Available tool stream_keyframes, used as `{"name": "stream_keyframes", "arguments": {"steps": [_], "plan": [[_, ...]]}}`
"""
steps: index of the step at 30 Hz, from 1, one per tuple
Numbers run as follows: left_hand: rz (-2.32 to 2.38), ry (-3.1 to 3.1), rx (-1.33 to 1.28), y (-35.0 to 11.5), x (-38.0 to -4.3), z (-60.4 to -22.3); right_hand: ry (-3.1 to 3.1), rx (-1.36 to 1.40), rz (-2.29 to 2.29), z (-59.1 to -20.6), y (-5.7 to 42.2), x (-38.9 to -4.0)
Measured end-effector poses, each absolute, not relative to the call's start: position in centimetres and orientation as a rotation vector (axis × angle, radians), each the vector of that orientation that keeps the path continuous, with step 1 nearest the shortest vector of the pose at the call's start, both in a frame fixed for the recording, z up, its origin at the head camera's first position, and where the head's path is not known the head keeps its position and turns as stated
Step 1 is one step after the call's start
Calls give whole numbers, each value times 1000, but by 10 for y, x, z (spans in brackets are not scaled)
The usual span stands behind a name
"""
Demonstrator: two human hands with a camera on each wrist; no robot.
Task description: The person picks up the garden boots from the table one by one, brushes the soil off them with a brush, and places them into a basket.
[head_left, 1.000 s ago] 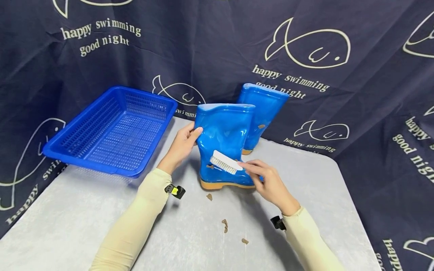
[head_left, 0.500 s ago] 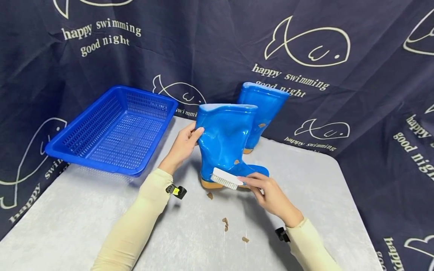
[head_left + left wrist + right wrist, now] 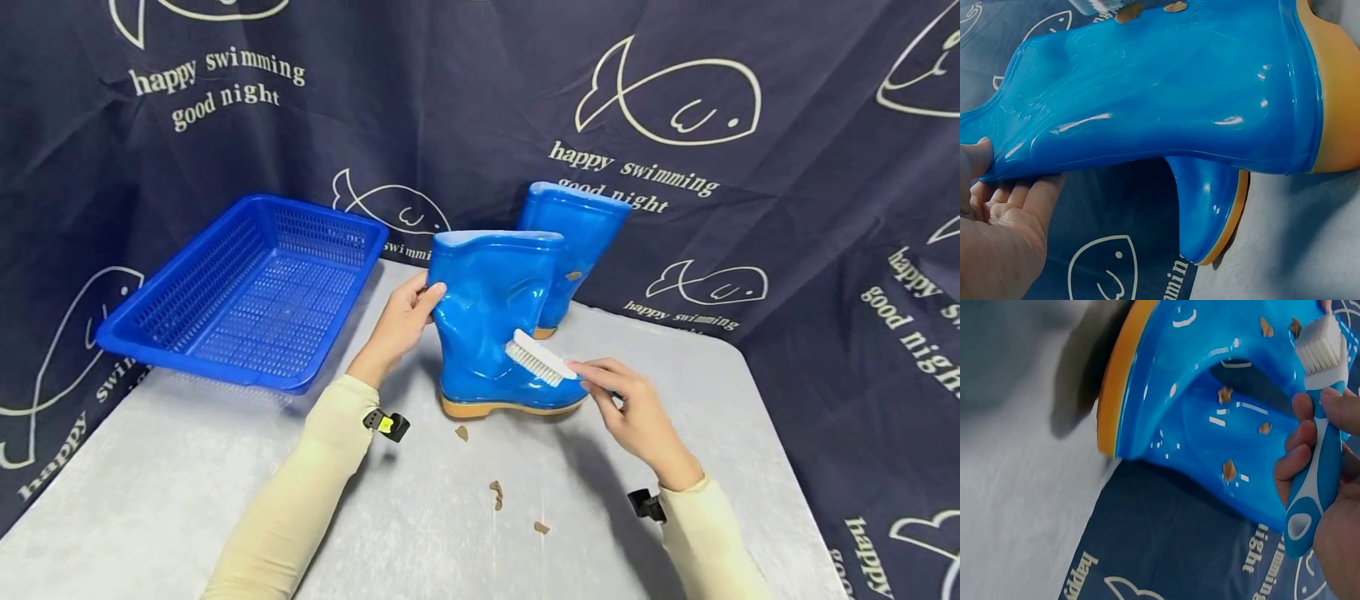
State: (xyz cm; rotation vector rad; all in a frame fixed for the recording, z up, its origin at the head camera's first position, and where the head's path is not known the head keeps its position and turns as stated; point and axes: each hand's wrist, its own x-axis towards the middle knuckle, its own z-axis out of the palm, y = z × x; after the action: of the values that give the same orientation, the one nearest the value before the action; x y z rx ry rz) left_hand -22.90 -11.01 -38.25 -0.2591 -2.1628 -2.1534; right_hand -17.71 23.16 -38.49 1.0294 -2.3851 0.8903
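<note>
A blue rubber boot (image 3: 495, 292) with a tan sole stands upright on the table. My left hand (image 3: 401, 325) holds the back edge of its shaft, thumb on the near side and fingers behind. My right hand (image 3: 633, 412) grips a scrub brush (image 3: 538, 358) by its handle, which is blue and white in the right wrist view. The white bristles are at the boot's instep; whether they touch is unclear. Brown flakes (image 3: 1175, 7) cling to the boot's front. A second blue boot (image 3: 573, 237) stands behind, partly hidden, with brown flakes (image 3: 1229, 470) on it.
A blue perforated plastic basket (image 3: 247, 292) sits on the left of the grey table (image 3: 420, 533). Several brown crumbs (image 3: 542, 528) lie in front of the boot. A dark cloth (image 3: 465, 108) with fish prints hangs behind.
The brush has gone down toward the heel and sole, then back up and right to the instep. A brown spot near the ankle no longer shows. My left hand keeps its hold.
</note>
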Motion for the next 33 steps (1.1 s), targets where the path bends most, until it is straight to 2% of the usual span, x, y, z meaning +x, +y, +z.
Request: {"name": "stream_keyframes", "arguments": {"steps": [7,19,24,33], "plan": [[-2150,-2185,-208,-111,-228,-387,-2444,929,844,-386,249,-175],[-2158,-2167,-221,-111,-229,-377,-2492,965,787,-410,254,-168],[-2157,-2177,-221,-110,-230,-377,-2479,931,802,-403,258,-164],[-2179,-2168,-217,-105,-229,-382,-2428,929,773,-394,246,-177]]}}
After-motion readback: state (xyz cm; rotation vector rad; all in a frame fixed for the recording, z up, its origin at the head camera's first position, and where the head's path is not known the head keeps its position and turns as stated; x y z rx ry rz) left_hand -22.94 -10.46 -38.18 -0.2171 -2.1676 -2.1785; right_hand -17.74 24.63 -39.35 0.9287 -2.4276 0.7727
